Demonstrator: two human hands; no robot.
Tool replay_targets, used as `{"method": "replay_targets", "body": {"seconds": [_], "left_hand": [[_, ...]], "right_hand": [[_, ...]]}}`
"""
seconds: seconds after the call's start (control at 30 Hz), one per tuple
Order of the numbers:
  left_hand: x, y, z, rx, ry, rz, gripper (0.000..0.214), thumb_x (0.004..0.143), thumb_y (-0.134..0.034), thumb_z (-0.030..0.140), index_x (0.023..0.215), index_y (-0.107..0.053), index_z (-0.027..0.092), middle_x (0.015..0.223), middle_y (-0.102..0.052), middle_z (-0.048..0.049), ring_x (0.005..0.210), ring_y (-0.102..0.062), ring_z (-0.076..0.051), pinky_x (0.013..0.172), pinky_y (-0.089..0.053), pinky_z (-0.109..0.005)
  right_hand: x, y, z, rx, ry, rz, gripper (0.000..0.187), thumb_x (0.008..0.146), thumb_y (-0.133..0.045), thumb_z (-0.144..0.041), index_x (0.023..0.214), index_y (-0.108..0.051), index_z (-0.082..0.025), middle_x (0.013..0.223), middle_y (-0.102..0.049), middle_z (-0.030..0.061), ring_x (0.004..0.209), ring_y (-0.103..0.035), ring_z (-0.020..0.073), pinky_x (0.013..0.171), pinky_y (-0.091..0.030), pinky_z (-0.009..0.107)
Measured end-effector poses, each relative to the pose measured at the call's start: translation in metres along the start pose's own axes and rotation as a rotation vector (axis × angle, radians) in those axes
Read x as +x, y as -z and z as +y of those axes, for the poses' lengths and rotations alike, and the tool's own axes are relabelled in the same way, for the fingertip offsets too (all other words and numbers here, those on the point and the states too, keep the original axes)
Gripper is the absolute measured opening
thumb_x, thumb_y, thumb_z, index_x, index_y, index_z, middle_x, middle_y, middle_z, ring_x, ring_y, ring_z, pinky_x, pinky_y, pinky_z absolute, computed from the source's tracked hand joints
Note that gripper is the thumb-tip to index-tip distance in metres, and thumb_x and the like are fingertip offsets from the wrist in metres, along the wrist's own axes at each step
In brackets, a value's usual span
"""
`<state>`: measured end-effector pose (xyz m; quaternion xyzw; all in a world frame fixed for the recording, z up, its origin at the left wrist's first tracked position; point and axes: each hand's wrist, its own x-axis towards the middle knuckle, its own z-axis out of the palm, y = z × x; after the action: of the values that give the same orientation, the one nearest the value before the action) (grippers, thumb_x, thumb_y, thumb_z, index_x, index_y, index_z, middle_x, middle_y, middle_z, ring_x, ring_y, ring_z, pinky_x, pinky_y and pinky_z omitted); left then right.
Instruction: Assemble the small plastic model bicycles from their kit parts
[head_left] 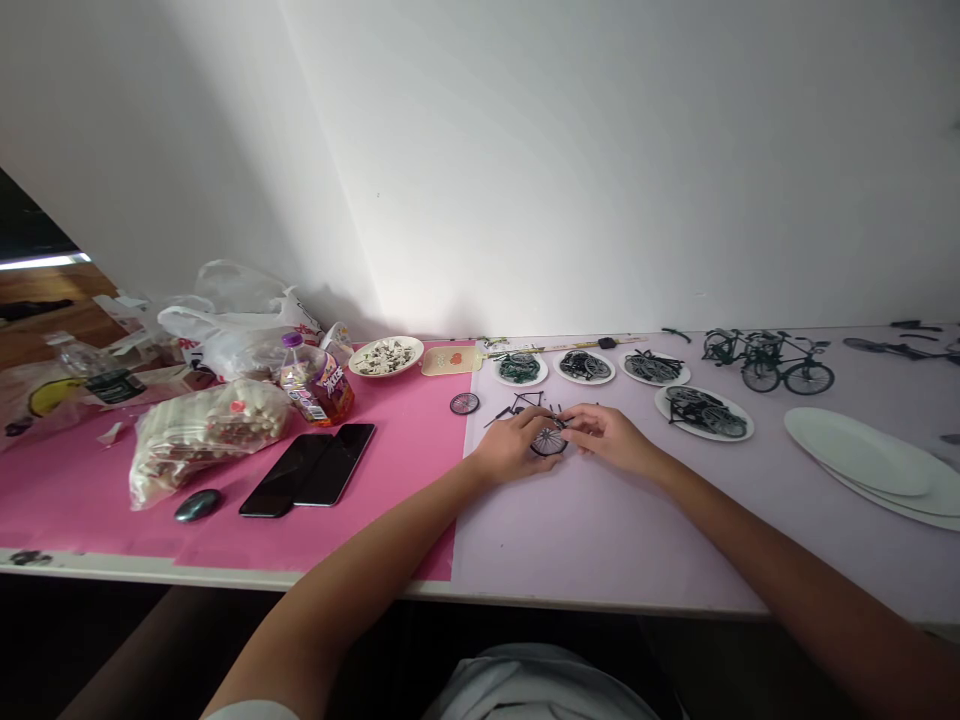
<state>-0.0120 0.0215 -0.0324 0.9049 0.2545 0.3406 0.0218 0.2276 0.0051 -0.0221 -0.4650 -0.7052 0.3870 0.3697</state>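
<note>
A small spoked black toy bicycle wheel (549, 443) stands between my hands. My left hand (516, 447) curls around its left side, the fingers closed on the rim. On the right, the bent thumb and forefinger of my right hand (609, 438) pinch at the wheel's upper right edge; any small part between them is too small to make out. Just behind my fingers lies a dark toy bicycle frame (527, 399), partly hidden by my left hand. A second loose wheel (464, 403) rests on the pink sheet, left of my left hand.
Beyond my hands, plates (587, 366) hold dark bicycle parts. Assembled toy bicycles (787, 375) stand at the back right, near stacked white plates (862, 452). To the left are two phones (307, 470), a mouse (198, 505), a bagged bundle (202, 430) and a drink bottle (319, 385).
</note>
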Motion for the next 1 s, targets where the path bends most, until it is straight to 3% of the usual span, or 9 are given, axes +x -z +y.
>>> {"method": "replay_targets", "body": {"seconds": [1.0], "left_hand": [[-0.0012, -0.0033, -0.0034, -0.002, 0.001, 0.014, 0.044, 0.089, -0.071, 0.051, 0.121, -0.063, 0.022, 0.131, -0.068, -0.0128, 0.112, -0.073, -0.025, 0.087, -0.063, -0.035]], "right_hand": [[-0.0019, 0.0006, -0.0051, -0.060, 0.012, -0.035, 0.042, 0.090, -0.069, -0.052, 0.121, -0.070, -0.022, 0.091, -0.076, 0.0048, 0.067, -0.066, 0.0176, 0.068, -0.054, 0.031]]}}
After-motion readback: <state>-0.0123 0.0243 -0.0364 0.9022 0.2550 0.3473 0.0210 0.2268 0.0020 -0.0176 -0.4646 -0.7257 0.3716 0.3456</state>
